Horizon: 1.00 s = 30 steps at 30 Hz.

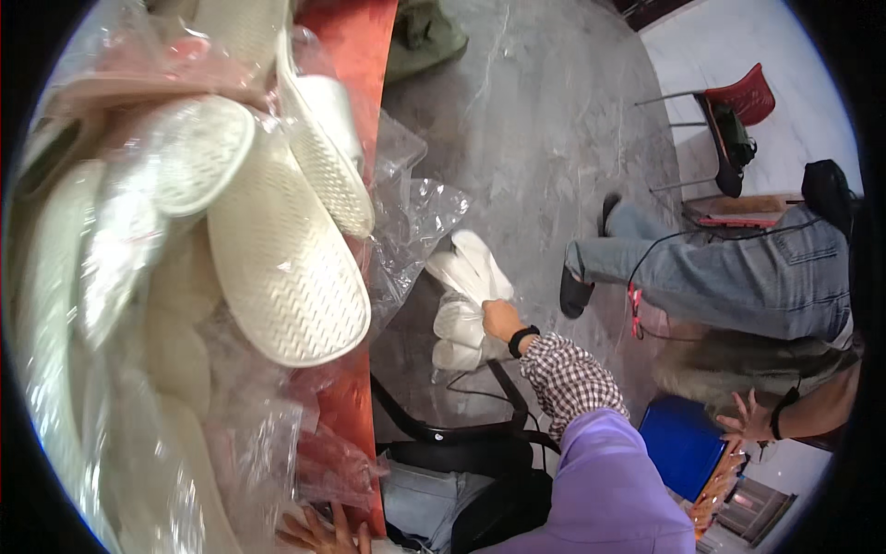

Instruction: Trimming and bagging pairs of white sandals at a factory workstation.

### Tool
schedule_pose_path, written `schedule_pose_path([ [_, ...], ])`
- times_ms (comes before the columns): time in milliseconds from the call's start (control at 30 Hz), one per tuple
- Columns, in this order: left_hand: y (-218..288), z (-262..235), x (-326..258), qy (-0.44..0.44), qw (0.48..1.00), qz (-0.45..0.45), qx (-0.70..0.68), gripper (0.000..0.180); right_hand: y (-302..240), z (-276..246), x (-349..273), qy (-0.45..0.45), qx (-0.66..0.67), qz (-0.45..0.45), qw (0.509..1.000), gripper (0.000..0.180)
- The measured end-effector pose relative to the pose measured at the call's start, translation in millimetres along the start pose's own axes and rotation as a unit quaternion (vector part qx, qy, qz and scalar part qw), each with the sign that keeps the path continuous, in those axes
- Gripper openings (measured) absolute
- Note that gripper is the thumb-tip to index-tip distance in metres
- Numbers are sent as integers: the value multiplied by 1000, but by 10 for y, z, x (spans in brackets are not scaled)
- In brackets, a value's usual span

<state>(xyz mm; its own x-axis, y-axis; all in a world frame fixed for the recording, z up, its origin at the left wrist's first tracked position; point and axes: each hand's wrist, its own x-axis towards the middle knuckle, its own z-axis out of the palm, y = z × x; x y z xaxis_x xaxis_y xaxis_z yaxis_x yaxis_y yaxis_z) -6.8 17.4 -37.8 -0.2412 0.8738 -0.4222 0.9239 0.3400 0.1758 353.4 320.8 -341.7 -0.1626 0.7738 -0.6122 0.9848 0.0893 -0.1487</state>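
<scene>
My right hand (501, 320), with a black wristband and a checkered cuff on a purple sleeve, is closed on a bundle of white slippers (469, 277). The bundle is low over the grey floor, right of the orange-edged table, and clear plastic shows around part of it. At the lower edge my left hand (325, 534) is partly cut off, its fingers spread by the clear plastic at the table edge. Cream woven-textured slippers (291, 249) lie heaped on the table beyond this hand, many in clear bags.
A black curved frame (452, 429) stands right of the table edge. A person in jeans (711, 277) stands at the right; another hand (748, 420) reaches in above a blue box (683, 448). A red chair (743, 102) stands far right, a green sack (425, 42) at the far side.
</scene>
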Motion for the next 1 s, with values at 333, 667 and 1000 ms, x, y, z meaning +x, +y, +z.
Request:
schedule_pose_path([
  [333,99,-457,53,-14,999,-10,-48,71,33,-1445,-260,200,250,7,947,29],
  [667,62,-70,-8,134,973,83,-166,84,-927,-4650,-1440,575,327,-251,707,32],
  [1000,-10,243,116,266,945,144,-122,80,-4307,-5860,-3194,571,231,-617,490,31],
])
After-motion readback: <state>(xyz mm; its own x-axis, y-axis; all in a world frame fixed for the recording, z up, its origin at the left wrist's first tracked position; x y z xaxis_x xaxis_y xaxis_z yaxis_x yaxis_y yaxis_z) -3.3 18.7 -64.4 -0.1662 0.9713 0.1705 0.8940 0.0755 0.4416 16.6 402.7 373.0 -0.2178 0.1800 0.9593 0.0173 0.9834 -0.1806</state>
